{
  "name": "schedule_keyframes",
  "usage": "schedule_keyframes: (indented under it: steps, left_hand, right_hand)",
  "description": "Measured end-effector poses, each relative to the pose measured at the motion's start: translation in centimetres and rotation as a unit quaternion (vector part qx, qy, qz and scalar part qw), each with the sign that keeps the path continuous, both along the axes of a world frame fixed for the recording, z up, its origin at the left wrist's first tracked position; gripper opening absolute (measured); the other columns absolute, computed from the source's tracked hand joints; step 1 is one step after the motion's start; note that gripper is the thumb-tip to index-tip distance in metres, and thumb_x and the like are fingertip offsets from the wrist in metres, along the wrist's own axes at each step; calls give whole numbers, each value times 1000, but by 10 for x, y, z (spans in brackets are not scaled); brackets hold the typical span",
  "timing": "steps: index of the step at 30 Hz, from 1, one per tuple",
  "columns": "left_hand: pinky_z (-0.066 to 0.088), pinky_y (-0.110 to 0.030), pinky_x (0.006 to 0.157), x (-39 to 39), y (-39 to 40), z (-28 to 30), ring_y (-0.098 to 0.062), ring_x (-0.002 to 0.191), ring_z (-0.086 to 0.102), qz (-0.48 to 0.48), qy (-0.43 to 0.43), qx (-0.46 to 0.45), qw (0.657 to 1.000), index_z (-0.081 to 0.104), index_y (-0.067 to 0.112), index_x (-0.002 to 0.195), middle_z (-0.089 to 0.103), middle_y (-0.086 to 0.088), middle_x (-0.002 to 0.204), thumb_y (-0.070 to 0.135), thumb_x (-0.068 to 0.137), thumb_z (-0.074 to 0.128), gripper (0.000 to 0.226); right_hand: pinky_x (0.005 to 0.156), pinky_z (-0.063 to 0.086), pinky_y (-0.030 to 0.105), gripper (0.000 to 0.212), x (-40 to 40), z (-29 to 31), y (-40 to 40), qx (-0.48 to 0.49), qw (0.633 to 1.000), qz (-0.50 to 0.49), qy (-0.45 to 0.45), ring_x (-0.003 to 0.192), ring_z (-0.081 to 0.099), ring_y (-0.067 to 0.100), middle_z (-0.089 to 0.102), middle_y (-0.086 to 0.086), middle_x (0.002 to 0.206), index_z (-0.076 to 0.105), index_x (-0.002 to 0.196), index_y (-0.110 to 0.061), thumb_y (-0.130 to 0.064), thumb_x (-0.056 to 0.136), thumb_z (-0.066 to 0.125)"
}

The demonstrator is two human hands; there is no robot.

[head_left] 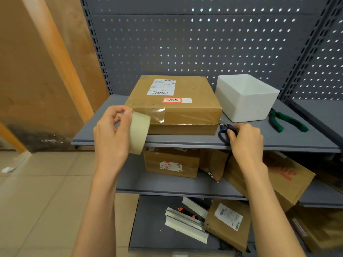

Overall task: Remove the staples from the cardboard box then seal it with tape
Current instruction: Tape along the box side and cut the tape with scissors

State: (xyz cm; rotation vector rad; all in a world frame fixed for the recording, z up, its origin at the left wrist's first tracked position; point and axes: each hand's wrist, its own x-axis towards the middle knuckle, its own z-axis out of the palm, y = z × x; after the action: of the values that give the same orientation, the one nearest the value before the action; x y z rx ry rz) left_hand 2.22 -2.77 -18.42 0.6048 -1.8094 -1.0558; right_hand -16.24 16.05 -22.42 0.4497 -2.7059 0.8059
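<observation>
The cardboard box point(174, 101) is sitting on the grey shelf point(185, 140), near the shelf's front edge and a bit to the left. The left hand point(111, 134) is gripping a roll of clear tape point(139, 132) just off the box's near left corner. A strip of tape point(157, 115) is already sticking to the front face of the box and is running from the roll onto it. The right hand point(246, 140) is curling its fingers on the dark scissors point(225, 133), which are lying on the shelf just right of the box.

I cannot see any staples on the box from here. Small dark dots are showing on its top, but they are too small to tell. So the staple part is looking done, and the taping is under way. I think the next job is cutting the strip, and then maybe more tape for the other sides.

A white tub point(246, 98) is sitting close to the far right side of the box, so there is little room there. Green pliers point(285, 121) are lying further right, well apart from the hands. The left end of the shelf is stopping just left of the box, so the roll is hanging in open air past it, with free space to swing. The pegboard wall point(185, 43) is standing right behind the box. More boxes are lying on the shelves below.
</observation>
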Motion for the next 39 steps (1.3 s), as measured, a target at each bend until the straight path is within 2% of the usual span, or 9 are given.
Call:
schedule_keyframes:
  steps: [3, 8, 10, 16, 23, 27, 30, 34, 39]
  left_hand:
    - [33, -13, 54, 7, -5, 4, 2, 57, 44, 25, -7, -58, 998, 58, 17, 95, 49, 12, 65, 21, 96, 48, 11]
    - [39, -36, 71, 16, -30, 9, -19, 75, 55, 52, -61, -120, 990, 42, 12, 117, 60, -2, 73, 25, 98, 46, 23]
    - [36, -34, 68, 18, -47, 5, -23, 77, 52, 86, -102, -158, 978, 44, 7, 118, 57, -6, 75, 25, 98, 45, 27]
    - [32, -35, 63, 21, -92, -23, -37, 78, 55, 136, -187, -212, 950, 52, 6, 104, 64, -15, 88, 22, 98, 44, 19]
    - [30, -35, 58, 7, -109, -49, -27, 69, 42, 135, -238, -283, 919, 53, 4, 90, 60, -19, 81, 16, 96, 49, 14]
    - [32, -32, 66, 5, -113, -50, -31, 77, 52, 105, -237, -268, 928, 54, 4, 91, 59, -15, 84, 17, 95, 51, 14]
    - [35, -33, 83, 4, -104, -40, -29, 97, 49, 104, -217, -261, 935, 57, 4, 107, 58, -15, 106, 23, 97, 47, 24]
    - [26, -15, 94, -17, -75, -11, -23, 111, 49, 18, -139, -294, 946, 61, 6, 116, 60, -9, 116, 17, 99, 43, 27]
    - [31, -26, 103, -56, -55, -3, -20, 112, 55, -85, -156, -317, 932, 65, 9, 115, 66, -5, 115, 22, 95, 44, 31]
  right_hand:
    - [71, 44, 32, 24, 2, 9, -1, -60, 997, 9, 50, 92, 61, 34, 67, 20, 100, 65, 108, -1, -15, 94, 51]
    - [87, 43, 34, 27, 8, 30, -14, -129, 983, 39, 122, 104, 58, 28, 65, 14, 111, 63, 115, -4, -13, 94, 49]
    - [86, 41, 31, 26, 12, 36, -22, -147, 977, 59, 144, 104, 57, 26, 65, 12, 110, 63, 114, -5, -13, 94, 49]
    - [82, 41, 27, 25, 28, 37, -49, -135, 971, 115, 161, 100, 58, 22, 66, 8, 106, 64, 111, -6, -14, 95, 47]
    - [81, 45, 29, 23, 45, 32, -72, -119, 961, 187, 164, 94, 61, 20, 67, 8, 103, 65, 109, -6, -13, 95, 49]
    - [80, 46, 29, 22, 48, 33, -80, -121, 957, 208, 161, 93, 61, 19, 68, 6, 103, 66, 109, -7, -13, 95, 49]
    - [80, 45, 26, 25, 48, 37, -87, -130, 952, 233, 150, 96, 60, 18, 67, 5, 106, 65, 113, -8, -15, 96, 48]
    - [85, 45, 27, 27, 49, 46, -105, -120, 941, 280, 147, 104, 60, 17, 67, 4, 112, 63, 117, -10, -19, 97, 47]
    - [87, 48, 32, 24, 44, 43, -130, -90, 930, 324, 147, 101, 62, 18, 70, 2, 107, 68, 109, -14, -22, 95, 51]
